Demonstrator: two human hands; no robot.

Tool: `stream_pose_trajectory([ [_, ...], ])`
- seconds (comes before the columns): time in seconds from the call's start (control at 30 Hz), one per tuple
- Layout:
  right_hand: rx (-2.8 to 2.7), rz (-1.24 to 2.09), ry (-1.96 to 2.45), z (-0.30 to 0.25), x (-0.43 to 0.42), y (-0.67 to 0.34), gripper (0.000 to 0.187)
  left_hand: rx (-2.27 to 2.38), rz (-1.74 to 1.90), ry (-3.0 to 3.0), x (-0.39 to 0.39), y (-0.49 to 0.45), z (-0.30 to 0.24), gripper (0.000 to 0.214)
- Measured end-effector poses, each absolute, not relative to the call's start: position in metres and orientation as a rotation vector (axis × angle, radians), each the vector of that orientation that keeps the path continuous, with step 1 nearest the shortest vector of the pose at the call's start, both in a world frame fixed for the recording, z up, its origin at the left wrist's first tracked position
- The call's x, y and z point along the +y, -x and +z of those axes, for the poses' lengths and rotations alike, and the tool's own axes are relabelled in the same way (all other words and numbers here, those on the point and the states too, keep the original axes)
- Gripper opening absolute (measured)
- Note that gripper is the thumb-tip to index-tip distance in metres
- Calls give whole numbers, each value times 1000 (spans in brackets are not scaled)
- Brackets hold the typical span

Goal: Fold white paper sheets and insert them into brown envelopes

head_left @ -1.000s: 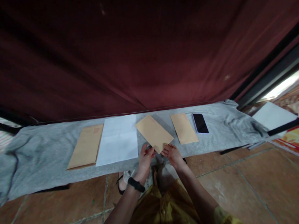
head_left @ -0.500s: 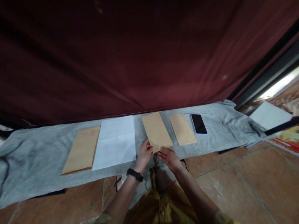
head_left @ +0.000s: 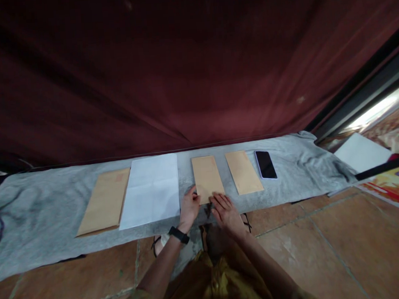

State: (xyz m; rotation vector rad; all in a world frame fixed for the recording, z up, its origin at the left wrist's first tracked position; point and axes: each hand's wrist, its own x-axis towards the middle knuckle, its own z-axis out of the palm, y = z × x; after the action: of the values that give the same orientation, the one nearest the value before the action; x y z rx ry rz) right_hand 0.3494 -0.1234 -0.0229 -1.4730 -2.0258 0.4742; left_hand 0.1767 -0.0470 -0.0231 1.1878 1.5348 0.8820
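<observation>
The middle envelope (head_left: pixel 207 175) is lying flat on the grey cloth (head_left: pixel 292 165), between the paper (head_left: pixel 150 189) and the right envelope (head_left: pixel 244 172); the left hand (head_left: pixel 189 209) is touching its near left corner, whether pinching cannot be told; the right hand (head_left: pixel 227 216) is resting extended, unclenched fingers on its near edge; the phone (head_left: pixel 265 165) is lying beside the right envelope; the left envelope (head_left: pixel 104 201) is lying beside the paper.

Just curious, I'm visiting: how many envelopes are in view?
3: left envelope beside the paper; middle envelope touched by left hand and right hand; right envelope beside the phone. More may lie hidden under the left one.
</observation>
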Motion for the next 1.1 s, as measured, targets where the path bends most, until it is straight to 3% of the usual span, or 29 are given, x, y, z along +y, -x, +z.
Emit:
stream_pose_trajectory([
  [0.23, -2213, 308, 1531, -36, -125, -349, 53, 1639, 1004, -1705, -80, -181, -9, 37],
  [0.5, -2211, 218, 1567, -44, -127, -353, 53, 1416, 507, -2451, -121, -178, -28, 53],
  [0.83, -2062, 238, 1621, -31, -129, -369, 47, 1621, 420, -2539, -129, -171, -31, 50],
  [1.1, -1705, 270, 1993, -26, -94, -351, 33, 1633, 482, -2622, -115, -173, -36, 42],
])
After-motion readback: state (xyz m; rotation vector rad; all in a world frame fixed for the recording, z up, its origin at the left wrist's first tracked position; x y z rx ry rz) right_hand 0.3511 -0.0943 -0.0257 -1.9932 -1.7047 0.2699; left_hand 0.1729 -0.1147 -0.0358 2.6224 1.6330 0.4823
